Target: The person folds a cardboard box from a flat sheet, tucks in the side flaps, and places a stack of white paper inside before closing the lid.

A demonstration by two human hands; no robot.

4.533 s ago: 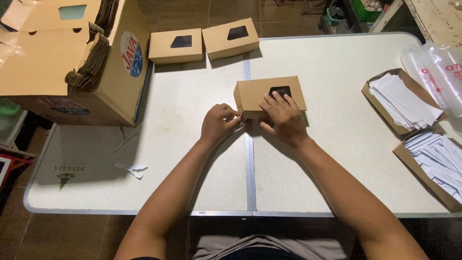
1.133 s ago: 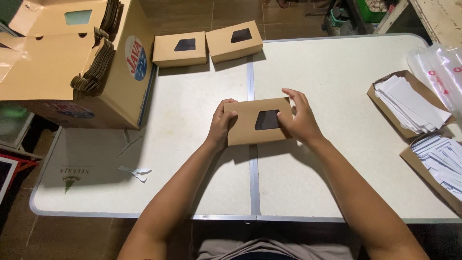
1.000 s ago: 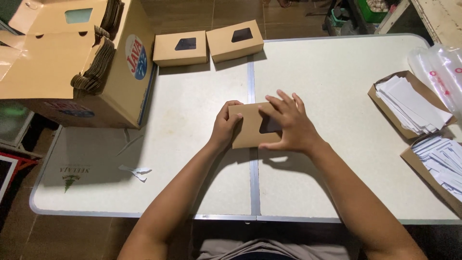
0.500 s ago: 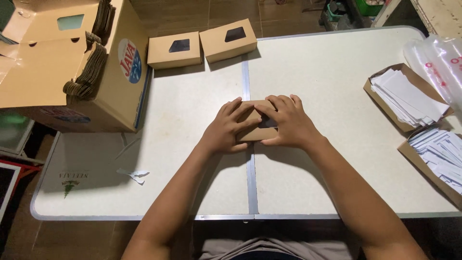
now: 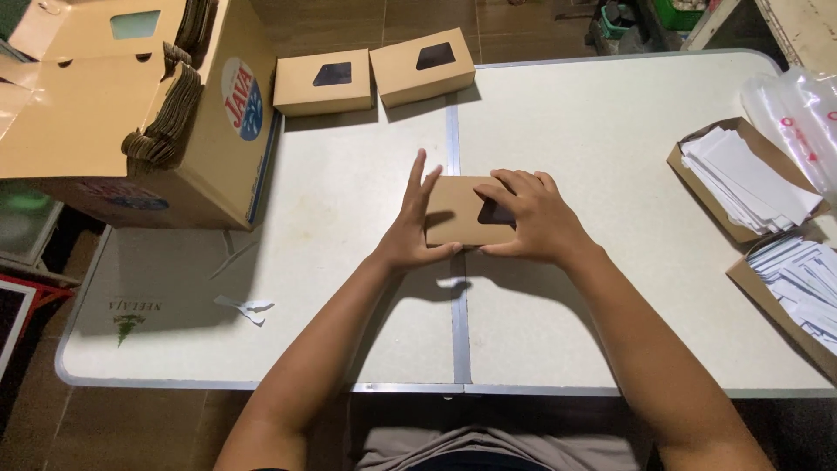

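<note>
Both my hands hold a small brown cardboard box (image 5: pixel 453 212) with a dark window, just above the middle of a white folding table (image 5: pixel 349 288). My left hand (image 5: pixel 411 228) presses its left end, fingers stretched upward and thumb under the near edge. My right hand (image 5: pixel 534 218) covers the right part and most of the window, fingers spread over the top.
Two finished brown window boxes (image 5: pixel 322 81) (image 5: pixel 422 65) sit at the table's far edge. A big open carton (image 5: pixel 131 122) holding flat box blanks stands at the left. Trays of white paper sheets (image 5: pixel 750 179) (image 5: pixel 798 288) and a plastic bag (image 5: pixel 798 100) lie at the right. Paper scraps (image 5: pixel 244 307) lie near left.
The box, held up and tilted a second ago, has been turned and lowered toward the table. My hands closed over it, then my left fingers straightened upward.
</note>
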